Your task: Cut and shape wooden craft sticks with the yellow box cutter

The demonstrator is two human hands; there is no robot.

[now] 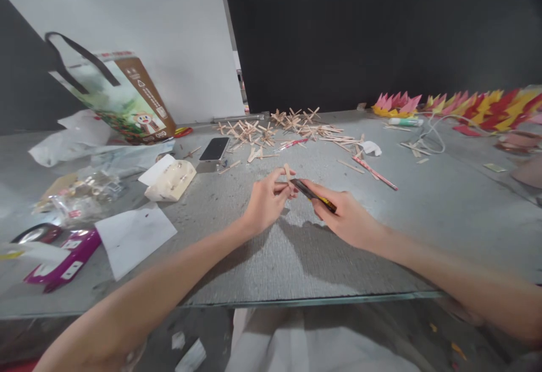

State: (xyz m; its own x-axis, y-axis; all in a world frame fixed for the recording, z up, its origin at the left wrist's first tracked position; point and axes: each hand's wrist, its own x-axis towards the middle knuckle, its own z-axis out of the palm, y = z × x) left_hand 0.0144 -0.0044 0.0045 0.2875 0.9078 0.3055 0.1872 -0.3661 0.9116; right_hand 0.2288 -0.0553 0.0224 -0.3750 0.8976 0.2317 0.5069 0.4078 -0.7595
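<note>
Near the middle of the grey table, my left hand (267,200) is closed on a short wooden craft stick (287,172), which points up between the fingers. From the right, my right hand (349,217) grips a black and yellow utility knife (315,194). The knife's front end meets the stick at my left fingertips; whether the blade cuts into it I cannot tell. Beyond my hands lies a heap of crossed craft sticks (249,132), with loose sticks (334,135) to its right.
A phone (214,149), an open white box (171,179), white paper (135,239) and a purple case (70,259) lie left. Behind them stands a shopping bag (127,98). To the right are a red-patterned pencil (375,173), a white cable (436,135) and folded paper petals (486,109).
</note>
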